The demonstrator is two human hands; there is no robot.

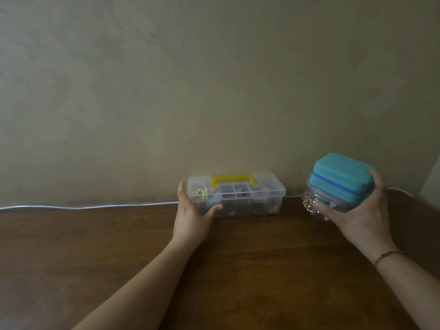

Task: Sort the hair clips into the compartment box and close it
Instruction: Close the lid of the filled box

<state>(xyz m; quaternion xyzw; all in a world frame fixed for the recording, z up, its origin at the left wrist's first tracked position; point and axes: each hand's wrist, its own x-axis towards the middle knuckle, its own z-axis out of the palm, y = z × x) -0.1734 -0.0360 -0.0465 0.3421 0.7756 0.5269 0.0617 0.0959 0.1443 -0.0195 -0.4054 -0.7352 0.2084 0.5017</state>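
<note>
Compartment box (238, 195): clear plastic, lid down, yellow handle (234, 181) on top; stands at the far edge of the wooden table (214, 270), its back close to the wall (214, 79). Small hair clips (201, 192) show through the lid and the front wall, lying in several compartments; which ones is too blurred to tell.

Left hand (194, 211): grips the box's left end, fingers over the near top corner, thumb on the front wall.

Right hand (352, 210): holds a stack, tilted, above the table's far right part; fingers and thumb wrap its sides. Stack: teal zip case (341, 179) on a clear container (319, 204) holding more small items.

White cable (83, 207): runs along the table's far edge, left of the box.

Open room: wide bare wood between and in front of both forearms; clear gap between box and stack.
</note>
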